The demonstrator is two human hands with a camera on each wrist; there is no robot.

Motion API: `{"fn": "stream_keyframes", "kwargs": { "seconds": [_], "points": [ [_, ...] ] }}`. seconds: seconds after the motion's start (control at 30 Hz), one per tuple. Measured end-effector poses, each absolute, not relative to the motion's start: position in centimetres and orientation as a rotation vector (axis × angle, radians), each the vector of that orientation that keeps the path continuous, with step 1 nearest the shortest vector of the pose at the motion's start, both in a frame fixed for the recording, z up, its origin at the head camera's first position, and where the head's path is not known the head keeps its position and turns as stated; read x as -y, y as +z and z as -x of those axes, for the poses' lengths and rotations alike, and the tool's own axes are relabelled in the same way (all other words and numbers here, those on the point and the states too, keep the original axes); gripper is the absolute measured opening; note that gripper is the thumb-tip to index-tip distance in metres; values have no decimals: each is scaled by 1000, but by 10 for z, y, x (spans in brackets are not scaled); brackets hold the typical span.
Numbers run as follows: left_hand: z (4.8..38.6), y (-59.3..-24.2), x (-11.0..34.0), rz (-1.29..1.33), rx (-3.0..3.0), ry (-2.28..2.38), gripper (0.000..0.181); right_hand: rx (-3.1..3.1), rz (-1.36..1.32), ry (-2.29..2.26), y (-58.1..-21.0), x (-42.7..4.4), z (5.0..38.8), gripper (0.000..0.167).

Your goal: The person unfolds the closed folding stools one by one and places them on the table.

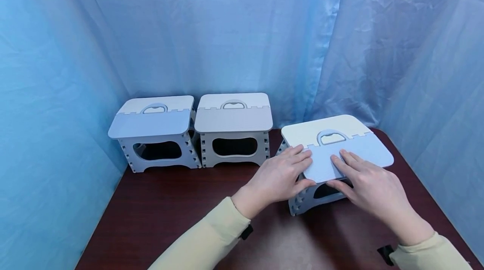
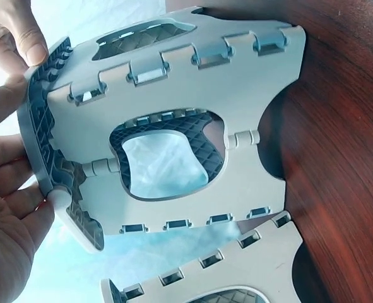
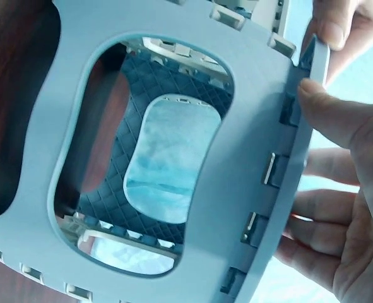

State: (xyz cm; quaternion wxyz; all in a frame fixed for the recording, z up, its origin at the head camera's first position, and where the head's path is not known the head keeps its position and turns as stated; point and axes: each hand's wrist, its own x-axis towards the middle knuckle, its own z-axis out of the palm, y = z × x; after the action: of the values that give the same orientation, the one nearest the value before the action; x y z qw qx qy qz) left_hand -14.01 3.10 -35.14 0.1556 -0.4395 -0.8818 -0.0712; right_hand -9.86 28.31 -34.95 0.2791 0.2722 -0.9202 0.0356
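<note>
On the right side of the table stands an unfolded folding stool, pale blue and cream, with a carry handle in its top. My left hand rests on its left front corner, fingers over the top and thumb at the front rim. Beside it, my right hand lies with extended fingers on the blue half, its thumb touching the front edge. In the left wrist view, the stool's hinged side panel shows below the left hand. The right wrist view shows the front panel and my right hand.
Two more unfolded stools stand side by side at the back left: a blue one and a grey one. All rest on a dark red-brown wooden table. Blue curtains hang behind and along both sides.
</note>
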Motion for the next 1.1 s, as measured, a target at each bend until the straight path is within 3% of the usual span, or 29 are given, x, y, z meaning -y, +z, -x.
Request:
{"fn": "stream_keyframes", "kwargs": {
  "seconds": [1.1],
  "points": [
    [168, -355, -17, 1106, 2602, -43, 57, 2348, -703, 331, -382, -268, 135, 66]
  ]
}}
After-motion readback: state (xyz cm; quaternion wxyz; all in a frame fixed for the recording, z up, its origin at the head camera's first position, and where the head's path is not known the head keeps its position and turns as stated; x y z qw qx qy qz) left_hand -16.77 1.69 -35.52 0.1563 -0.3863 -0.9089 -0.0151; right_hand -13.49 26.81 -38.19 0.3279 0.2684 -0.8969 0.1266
